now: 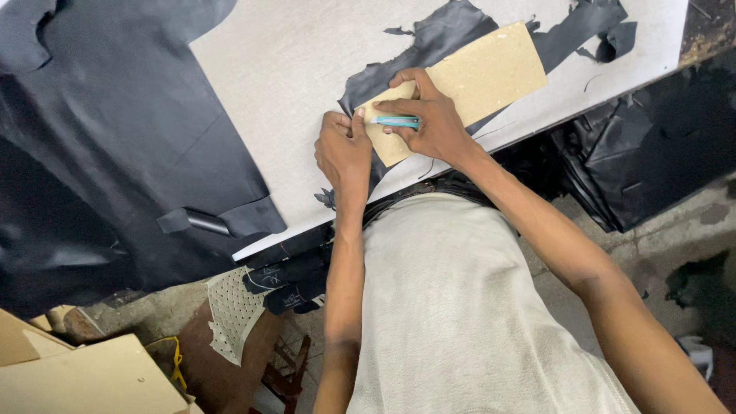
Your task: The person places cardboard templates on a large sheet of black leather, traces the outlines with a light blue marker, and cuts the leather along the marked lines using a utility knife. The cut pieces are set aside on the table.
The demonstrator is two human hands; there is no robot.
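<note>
— While the big dark hide (115,153) drapes over the left half of the white cutting table (291,69), how much of the work looks done to you?

— Judging by the large sheet, very little of it: it lies whole, with one small flap folded up near the table's front edge. The cutting is on the smaller black leather piece (437,38) farther right, which is ragged along its edges and has loose scraps (613,38) beside it at the table's far corner.

— And the tan board on top of it?

— That is a cardboard template (468,80), lying flat and aslant on the black piece, covering most of its middle. Leather shows around it on the upper and left sides, so I judge that outline is not yet cut free.

— What are the hands doing?

— The left hand (343,149) is curled, fingertips pressing down at the template's near corner, right where leather meets card. The right hand (425,115) lies over the template, fingers closed around a slim teal-handled knife (396,121), whose tip points toward the left hand's fingers. The two hands almost touch.

— So where is the cut?

— At that lower-left corner, I think; the blade itself is too small to see.
</note>
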